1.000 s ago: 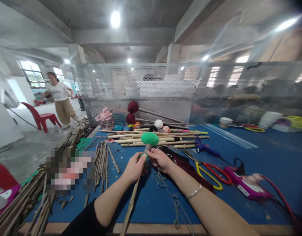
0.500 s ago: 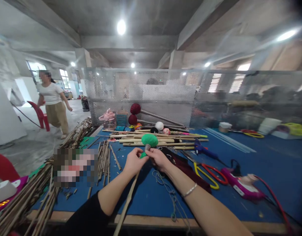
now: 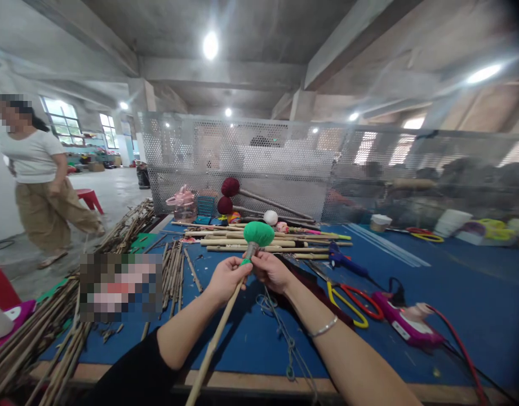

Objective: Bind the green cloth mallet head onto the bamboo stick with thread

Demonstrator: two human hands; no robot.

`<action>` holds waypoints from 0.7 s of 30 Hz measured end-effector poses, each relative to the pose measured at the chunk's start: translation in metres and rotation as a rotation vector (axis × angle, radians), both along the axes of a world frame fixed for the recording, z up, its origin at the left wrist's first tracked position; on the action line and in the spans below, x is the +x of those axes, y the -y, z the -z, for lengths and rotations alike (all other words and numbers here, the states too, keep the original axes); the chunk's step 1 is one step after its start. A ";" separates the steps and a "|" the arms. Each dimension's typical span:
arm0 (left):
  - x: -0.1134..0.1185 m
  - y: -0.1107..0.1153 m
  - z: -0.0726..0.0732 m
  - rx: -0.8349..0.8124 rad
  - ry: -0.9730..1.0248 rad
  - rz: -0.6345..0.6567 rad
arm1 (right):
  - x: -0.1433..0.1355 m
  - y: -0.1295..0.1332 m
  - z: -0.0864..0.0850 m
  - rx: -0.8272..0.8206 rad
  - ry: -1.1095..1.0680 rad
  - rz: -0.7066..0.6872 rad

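Observation:
A mallet with a rounded green cloth head [image 3: 259, 233] and a long pale wooden stick [image 3: 212, 344] is held over the table, its head pointing away from me. Grey cord [image 3: 251, 250] is wound around its neck, with a bit of green showing below the wrap. My left hand [image 3: 229, 277] is closed around the stick just under the head. At the neck, my right hand [image 3: 273, 272] pinches the cord, its fingertips partly hidden. A loose, tangled length of grey string [image 3: 289, 341] trails from under the right hand to the table's front edge.
Scissors [image 3: 347, 304] with red and yellow handles, a blue glue gun [image 3: 346, 260] and a purple power strip [image 3: 407, 318] lie right. Bamboo sticks [image 3: 259, 243] and dark red mallets [image 3: 230, 187] lie behind. Twigs [image 3: 35, 344] cover the left. A person [image 3: 39, 169] is at far left.
The person at left has come closer and further left. My hands stay at the mallet's neck; the green head tilts slightly and more grey wrap shows. The view has shifted a little.

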State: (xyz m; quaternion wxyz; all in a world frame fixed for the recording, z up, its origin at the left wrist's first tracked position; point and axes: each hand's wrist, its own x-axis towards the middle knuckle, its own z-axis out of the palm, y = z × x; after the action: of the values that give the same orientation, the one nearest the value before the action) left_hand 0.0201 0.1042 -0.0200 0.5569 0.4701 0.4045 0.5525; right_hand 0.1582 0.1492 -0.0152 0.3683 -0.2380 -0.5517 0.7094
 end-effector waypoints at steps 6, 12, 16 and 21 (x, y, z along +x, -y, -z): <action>-0.002 0.003 0.004 -0.048 -0.127 0.000 | -0.004 0.000 0.006 0.014 0.068 0.089; -0.003 0.005 0.008 0.279 -0.586 -0.330 | -0.011 -0.001 0.012 0.035 0.196 0.187; -0.005 0.001 0.008 0.179 -0.565 -0.305 | -0.011 0.000 0.014 0.024 0.166 0.187; -0.004 -0.001 0.004 0.054 -0.288 -0.198 | -0.007 0.000 0.007 -0.007 0.046 0.081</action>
State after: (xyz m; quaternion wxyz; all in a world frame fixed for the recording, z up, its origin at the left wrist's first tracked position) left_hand 0.0159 0.1056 -0.0243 0.4231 0.5169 0.5094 0.5425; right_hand 0.1511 0.1490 -0.0224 0.3831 -0.2779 -0.5476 0.6900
